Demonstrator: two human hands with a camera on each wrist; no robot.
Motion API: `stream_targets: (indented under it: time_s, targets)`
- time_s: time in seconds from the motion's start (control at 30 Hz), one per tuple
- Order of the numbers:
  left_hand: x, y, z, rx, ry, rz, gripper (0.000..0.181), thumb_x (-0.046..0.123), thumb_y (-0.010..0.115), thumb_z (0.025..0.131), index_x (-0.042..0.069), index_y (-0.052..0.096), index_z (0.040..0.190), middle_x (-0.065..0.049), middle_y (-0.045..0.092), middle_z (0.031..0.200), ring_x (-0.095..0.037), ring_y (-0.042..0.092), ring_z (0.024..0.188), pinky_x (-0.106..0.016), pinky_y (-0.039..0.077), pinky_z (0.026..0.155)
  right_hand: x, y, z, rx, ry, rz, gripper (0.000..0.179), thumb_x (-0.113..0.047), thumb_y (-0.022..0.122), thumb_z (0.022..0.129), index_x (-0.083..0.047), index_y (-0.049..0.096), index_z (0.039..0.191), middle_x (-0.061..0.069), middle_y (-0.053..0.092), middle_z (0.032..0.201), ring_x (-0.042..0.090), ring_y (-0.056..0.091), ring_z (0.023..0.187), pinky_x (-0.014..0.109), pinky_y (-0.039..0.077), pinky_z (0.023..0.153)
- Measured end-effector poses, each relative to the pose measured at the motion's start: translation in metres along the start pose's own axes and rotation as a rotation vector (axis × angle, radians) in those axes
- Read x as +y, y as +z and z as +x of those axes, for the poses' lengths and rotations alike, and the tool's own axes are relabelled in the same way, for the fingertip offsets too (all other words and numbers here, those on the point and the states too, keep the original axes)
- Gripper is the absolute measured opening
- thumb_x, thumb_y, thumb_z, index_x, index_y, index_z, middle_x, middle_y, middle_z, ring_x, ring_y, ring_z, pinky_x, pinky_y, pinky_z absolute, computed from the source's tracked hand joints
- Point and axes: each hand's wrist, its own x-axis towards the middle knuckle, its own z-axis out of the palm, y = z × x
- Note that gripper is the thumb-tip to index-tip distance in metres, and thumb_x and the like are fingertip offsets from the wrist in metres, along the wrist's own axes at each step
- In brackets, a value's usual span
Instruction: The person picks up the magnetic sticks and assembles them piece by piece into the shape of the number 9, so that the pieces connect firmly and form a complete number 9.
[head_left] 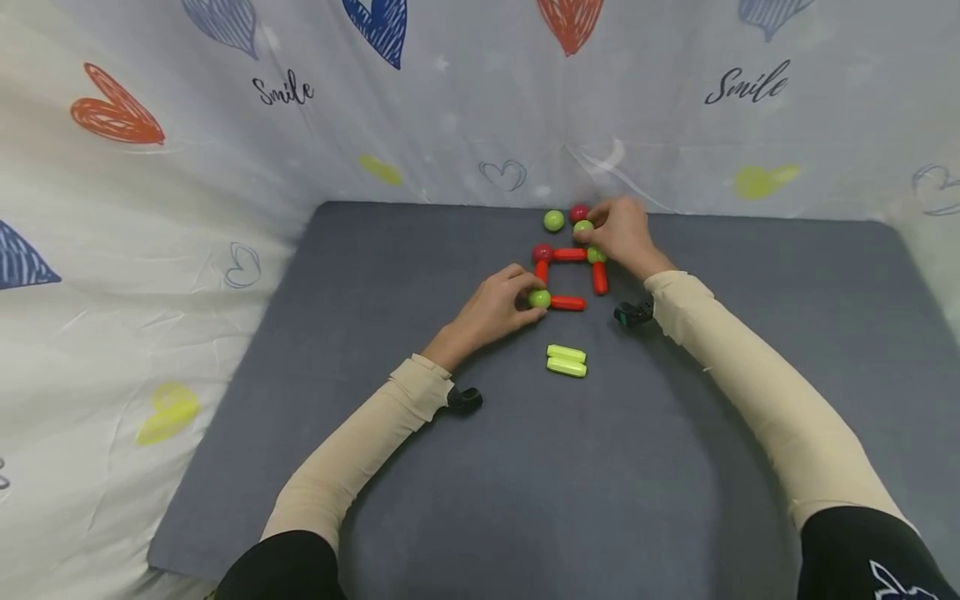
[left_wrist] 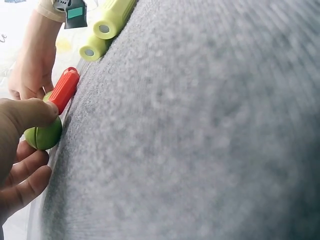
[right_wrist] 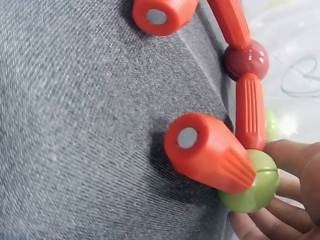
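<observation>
Red magnetic rods and balls form an open frame: a red ball [head_left: 542, 253] at its far left corner, a green ball [head_left: 596, 255] at its far right, red rods [head_left: 567, 303] between and beyond. My left hand [head_left: 495, 307] pinches the green ball [left_wrist: 44, 134] at the near left corner between thumb and fingers. Behind the frame, my right hand [head_left: 621, 237] pinches a loose green ball [head_left: 582, 227], beside another red ball [head_left: 579, 213]. In the right wrist view, the frame's green corner ball [right_wrist: 250, 185] partly hides the right fingers.
One more green ball [head_left: 553, 220] lies near the table's back edge. Two yellow-green rods [head_left: 566, 361] lie side by side in front of the frame. A printed cloth [head_left: 450, 125] hangs behind the grey table [head_left: 525, 483].
</observation>
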Motion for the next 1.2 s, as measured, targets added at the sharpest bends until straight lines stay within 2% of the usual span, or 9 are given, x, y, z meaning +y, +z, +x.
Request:
stream_targets:
  time_s: [0.27,0.37,0.4,0.53,0.6,0.7,0.9,1.07,1.2]
  targets:
    - [0.002,0.002,0.001,0.0,-0.007,-0.013,0.033,0.027,0.079,0.088,0.013,0.07,0.117,0.001,0.057,0.104,-0.01,0.058,0.09,-0.024,0.048,0.077,0.008,-0.011,-0.007,0.033,0.009,0.017,0.032,-0.019,0.079,0.084,0.004,0.075,0.106,0.021,0.072,0.098,0.031,0.066,0.088,0.036,0.049,0.072]
    - [0.003,0.002,0.0,0.005,-0.007,-0.023,0.033,0.026,0.08,0.088,0.013,0.07,0.117,-0.001,0.058,0.104,-0.012,0.059,0.091,-0.025,0.049,0.078,0.014,-0.02,-0.017,0.063,0.038,0.046,0.035,-0.021,0.08,0.086,0.003,0.074,0.11,0.022,0.072,0.102,0.033,0.066,0.092,0.042,0.051,0.077]
    - [0.003,0.002,-0.001,0.007,-0.009,-0.027,0.033,0.026,0.08,0.088,0.012,0.07,0.117,-0.001,0.058,0.104,-0.012,0.06,0.091,-0.025,0.049,0.078,0.016,-0.024,-0.021,0.073,0.049,0.059,0.036,-0.023,0.08,0.086,0.003,0.074,0.111,0.022,0.072,0.104,0.034,0.065,0.097,0.043,0.049,0.086]
    - [0.003,0.003,-0.003,0.004,-0.024,-0.043,0.033,0.025,0.08,0.088,0.012,0.071,0.117,-0.002,0.059,0.105,-0.012,0.06,0.09,-0.025,0.049,0.078,0.026,-0.041,-0.043,0.09,0.121,0.084,0.041,-0.03,0.079,0.088,-0.001,0.074,0.115,0.021,0.071,0.109,0.034,0.059,0.109,0.049,0.044,0.094]
    - [0.003,0.004,-0.003,0.006,-0.028,-0.049,0.033,0.025,0.08,0.088,0.012,0.071,0.117,-0.002,0.059,0.105,-0.012,0.061,0.091,-0.025,0.05,0.078,0.03,-0.049,-0.054,0.092,0.136,0.075,0.042,-0.032,0.079,0.087,-0.002,0.074,0.116,0.021,0.071,0.109,0.034,0.059,0.109,0.049,0.045,0.092]
    - [0.003,0.003,-0.002,0.033,-0.019,-0.056,0.034,0.024,0.081,0.087,0.012,0.071,0.117,-0.003,0.06,0.106,-0.013,0.061,0.09,-0.025,0.05,0.078,0.035,-0.056,-0.068,0.096,0.132,0.049,0.042,-0.033,0.08,0.086,-0.004,0.075,0.116,0.018,0.073,0.107,0.031,0.065,0.098,0.042,0.052,0.077]
    - [0.0,0.0,-0.002,0.058,-0.012,-0.059,0.034,0.023,0.081,0.087,0.01,0.071,0.117,-0.004,0.061,0.106,-0.013,0.06,0.09,-0.025,0.05,0.077,0.035,-0.047,-0.098,0.083,0.066,0.037,0.034,-0.029,0.082,0.085,-0.006,0.077,0.111,0.013,0.075,0.096,0.024,0.069,0.08,0.025,0.049,0.06]
    - [0.001,0.002,-0.001,0.057,-0.022,-0.07,0.034,0.022,0.082,0.086,0.01,0.071,0.116,-0.004,0.061,0.106,-0.013,0.061,0.09,-0.026,0.05,0.077,0.024,-0.03,-0.122,0.052,-0.001,0.07,0.029,-0.022,0.084,0.083,-0.006,0.078,0.106,0.012,0.075,0.089,0.023,0.071,0.077,0.023,0.048,0.059]
    - [0.002,0.003,-0.001,0.045,-0.027,-0.075,0.034,0.022,0.082,0.086,0.01,0.071,0.117,-0.003,0.061,0.106,-0.013,0.061,0.09,-0.025,0.05,0.077,0.015,-0.021,-0.134,0.017,-0.046,0.107,0.029,-0.018,0.085,0.082,-0.003,0.078,0.105,0.013,0.075,0.089,0.024,0.072,0.078,0.024,0.052,0.061]
